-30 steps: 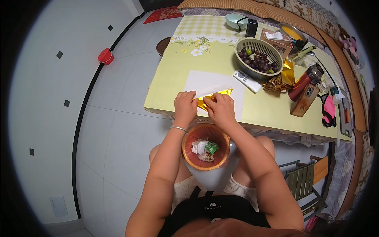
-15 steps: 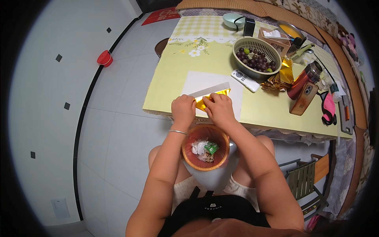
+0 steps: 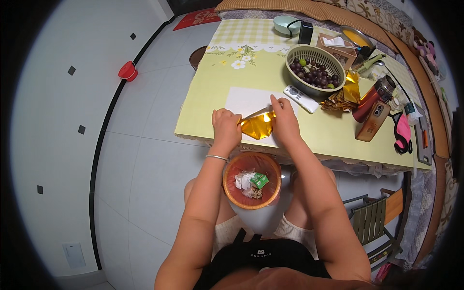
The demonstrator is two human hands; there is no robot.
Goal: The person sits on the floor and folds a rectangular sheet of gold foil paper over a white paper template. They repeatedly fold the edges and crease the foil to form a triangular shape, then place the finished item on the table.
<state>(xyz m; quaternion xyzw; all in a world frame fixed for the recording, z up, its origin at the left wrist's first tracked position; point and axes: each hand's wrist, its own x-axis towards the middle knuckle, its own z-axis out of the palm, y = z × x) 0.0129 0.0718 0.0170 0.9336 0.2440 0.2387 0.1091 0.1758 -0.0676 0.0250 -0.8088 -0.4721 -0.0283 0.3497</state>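
Note:
Between my hands is a piece of gold foil paper (image 3: 257, 126), its shiny gold face showing and a pale strip along its upper edge. My left hand (image 3: 226, 129) grips its left end, with a bracelet on that wrist. At the other end my right hand (image 3: 286, 121) pinches the foil, thumb and fingers near the top corner. Under it, a white sheet of paper (image 3: 240, 98) lies on the table (image 3: 203, 106) near the front edge. The fingertips are partly hidden behind the foil.
Right of my hands lie a white remote (image 3: 300, 98), a colander of grapes (image 3: 314, 72), a stack of gold foil (image 3: 342, 98), a red thermos (image 3: 371, 99) and a phone (image 3: 372, 121). Below the table edge stands a lined trash bin (image 3: 252, 203). A folding chair (image 3: 369, 222) is lower right.
The gold foil has been lifted and tilted, showing more of its gold face. My right hand has moved slightly right and up, to the foil's right end.

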